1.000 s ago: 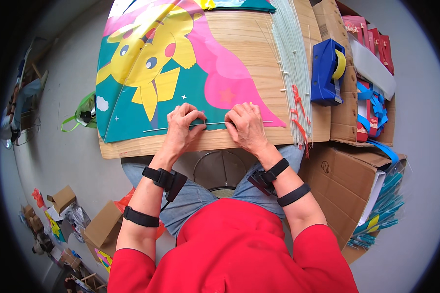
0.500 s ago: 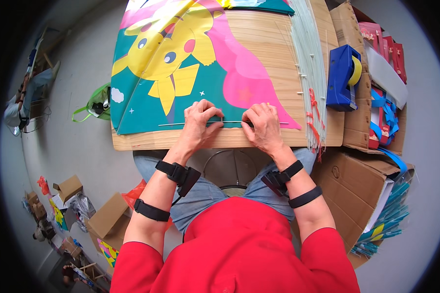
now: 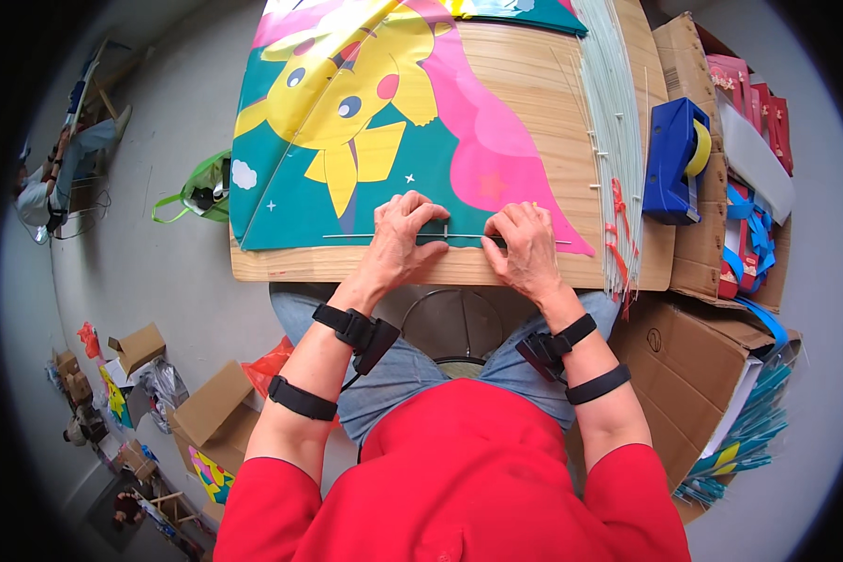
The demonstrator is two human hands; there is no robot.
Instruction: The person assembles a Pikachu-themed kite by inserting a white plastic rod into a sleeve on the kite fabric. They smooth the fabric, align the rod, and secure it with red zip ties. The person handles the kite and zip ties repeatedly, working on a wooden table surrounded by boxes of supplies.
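Note:
A kite sheet (image 3: 375,201), teal and pink with a yellow cartoon figure, lies on the wooden table. Along its near edge runs a thin white rod (image 3: 347,236) with a small upright fitting (image 3: 446,228) near its middle. My left hand (image 3: 405,236) curls over the rod left of the fitting, thumb and forefinger bent around it. My right hand (image 3: 526,245) is closed on the rod right of the fitting, its fingertips bunched at the rod. The fingers hide parts of the rod.
A bundle of thin white rods (image 3: 618,122) lies on the table's right side with red ties (image 3: 618,229). A blue tape dispenser (image 3: 672,164) stands beside it. Cardboard boxes (image 3: 670,375) flank me at right. A green bag (image 3: 206,187) is left of the table.
The whole view has shifted, so the table and hands appear farther right. Both hands keep nearly the same places on the rod and sheet.

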